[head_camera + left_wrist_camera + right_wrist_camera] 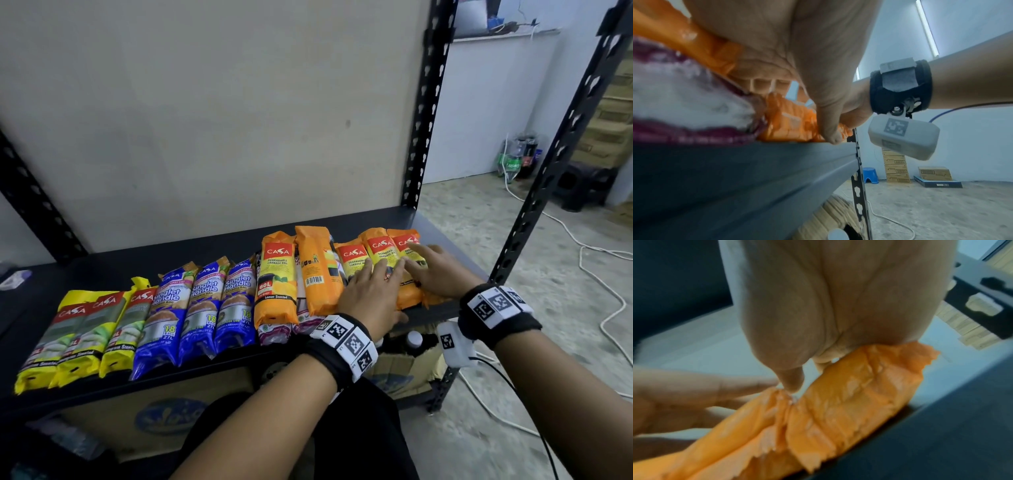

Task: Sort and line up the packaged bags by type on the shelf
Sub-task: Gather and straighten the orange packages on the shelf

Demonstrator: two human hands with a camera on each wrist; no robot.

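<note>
Pressing flat, both hands (399, 286) rest straight-fingered on orange bags (376, 260) beside blue bags (202, 305) and yellow bags (78, 335).

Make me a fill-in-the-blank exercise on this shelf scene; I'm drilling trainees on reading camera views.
1. Both hands, the left hand and the right hand, rest on packs coloured ____.
2. The number of blue packs lined up on the shelf is ____.
3. At the row's left end lie the packs coloured ____.
4. The orange pack showing a barcode lies with its ____ side up.

Missing words: orange; three; yellow; back
</note>
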